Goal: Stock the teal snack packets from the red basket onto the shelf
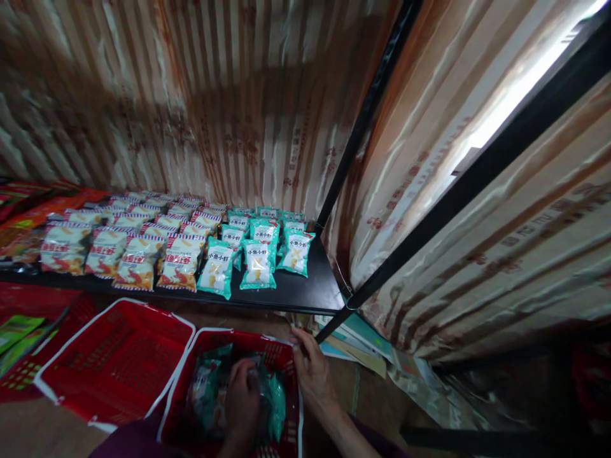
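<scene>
My left hand [242, 401] reaches down into a red shopping basket [294, 420] with a white rim. Its fingers are curled among teal snack bags [277, 407]; their tips are hidden, and what they grip I cannot make out. My right hand [314, 375] holds the basket's right rim near its far corner, thumb on the inner side. Just beyond the basket, a black shelf [305, 296] bears teal snack bags [258, 264] standing in short rows at its right end. To their left stand rows of white and orange snack bags [179, 261].
An empty red basket [119, 356] adjoins on the left, with another holding green packs [21, 334] farther left. Orange packs [57, 213] lie at the shelf's left. A black post [420, 235] slants up at right. Flattened cardboard [358, 356] lies beneath the shelf. Patterned curtain [214, 108] hangs behind.
</scene>
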Demonstrator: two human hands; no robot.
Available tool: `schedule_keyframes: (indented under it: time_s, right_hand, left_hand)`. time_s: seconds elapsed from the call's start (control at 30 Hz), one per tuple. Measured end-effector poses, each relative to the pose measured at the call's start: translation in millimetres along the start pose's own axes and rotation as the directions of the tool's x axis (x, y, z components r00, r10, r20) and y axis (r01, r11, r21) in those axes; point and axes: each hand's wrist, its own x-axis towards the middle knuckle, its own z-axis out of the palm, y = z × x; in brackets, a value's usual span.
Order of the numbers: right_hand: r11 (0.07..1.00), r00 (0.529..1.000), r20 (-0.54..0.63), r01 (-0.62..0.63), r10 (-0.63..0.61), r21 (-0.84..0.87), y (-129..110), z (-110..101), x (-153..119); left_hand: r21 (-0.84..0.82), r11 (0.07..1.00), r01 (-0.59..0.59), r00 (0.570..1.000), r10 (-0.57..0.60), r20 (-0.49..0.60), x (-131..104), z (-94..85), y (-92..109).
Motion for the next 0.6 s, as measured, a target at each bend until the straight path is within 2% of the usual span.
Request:
schedule_keyframes:
  time_s: [0.1, 0.17, 0.2, 0.23, 0.3, 0.33, 0.4, 0.5, 0.6]
  right_hand:
    - [0.999, 0.999, -0.012, 0.040, -0.040, 0.004, -11, 0, 26]
    - [0.996, 0.995, -0.055, 0.084, -0.083, 0.019, -19, -1, 55]
    - [0.997, 0.991, -0.113, 0.077, -0.073, 0.029, -21, -3, 73]
    - [0.998, 0.986, -0.161, 0.054, -0.048, 0.033, -22, -4, 92]
    - [0.999, 0.977, -0.214, -0.008, 0.019, 0.052, -21, -7, 132]
    - [0.996, 0.973, -0.220, -0.052, 0.066, 0.066, -18, -8, 151]
    - [0.993, 0.969, -0.224, -0.093, 0.108, 0.076, -9, -10, 184]
    - [0.985, 0.964, -0.217, -0.137, 0.157, 0.103, 8, -11, 218]
    - [0.978, 0.958, -0.217, -0.162, 0.187, 0.129, 20, -7, 237]
  left_hand:
    - [0.005, 0.986, -0.166, 0.981, 0.166, -0.099, 27, 5.8, 36]
    - [-0.007, 0.915, -0.404, 0.909, 0.400, -0.122, 51, 14.2, 69]
    - [-0.008, 0.875, -0.485, 0.870, 0.481, -0.106, 65, 20.3, 85]
    - [0.002, 0.853, -0.521, 0.850, 0.519, -0.089, 80, 27.9, 101]
    - [0.044, 0.866, -0.498, 0.861, 0.500, -0.094, 110, 46.8, 127]
    - [0.071, 0.886, -0.458, 0.879, 0.464, -0.111, 124, 57.3, 136]
    - [0.137, 0.908, -0.396, 0.900, 0.414, -0.140, 149, 78.1, 147]
    - [0.168, 0.907, -0.386, 0.896, 0.412, -0.164, 174, 101.5, 150]
    - [0.186, 0.901, -0.392, 0.888, 0.424, -0.181, 185, 113.2, 148]
